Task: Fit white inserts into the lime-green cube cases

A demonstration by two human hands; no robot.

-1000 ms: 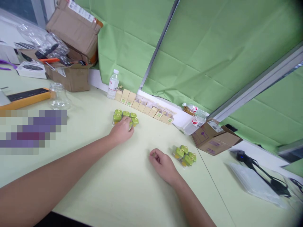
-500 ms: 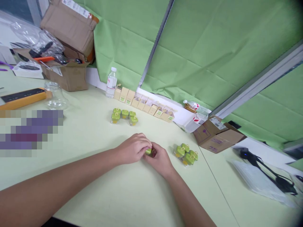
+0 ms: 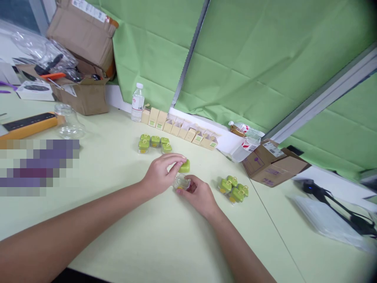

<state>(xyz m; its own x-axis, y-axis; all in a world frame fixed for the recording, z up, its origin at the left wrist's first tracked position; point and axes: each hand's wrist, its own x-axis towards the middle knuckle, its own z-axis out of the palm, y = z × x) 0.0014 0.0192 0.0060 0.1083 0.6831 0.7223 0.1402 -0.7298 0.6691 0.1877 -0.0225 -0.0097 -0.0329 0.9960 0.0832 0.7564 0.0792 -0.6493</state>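
Observation:
Between the fingers of my left hand (image 3: 161, 171) is a green lid (image 3: 185, 166), lifted just above a small clear jar (image 3: 182, 182). My right hand (image 3: 200, 195) grips that jar from the right, close to the table. The jar's top is uncovered, and its contents are too small to make out. Several similar green-lidded jars (image 3: 155, 142) stand grouped beyond my left hand. Another cluster of green-lidded jars (image 3: 236, 194) stands to the right of my right hand.
A row of small beige cartons (image 3: 177, 129) lines the wall, beside an upright water bottle (image 3: 137, 103). Clear bottles (image 3: 246, 144) lie near a cardboard box (image 3: 273, 163) at right. A glass vessel (image 3: 68, 122) and a yellow power strip (image 3: 32, 124) are at left.
The green lid has come off the jar, raised up and away by my left hand. My right hand stays on the jar, whose clear body now shows. The view shifts slightly.

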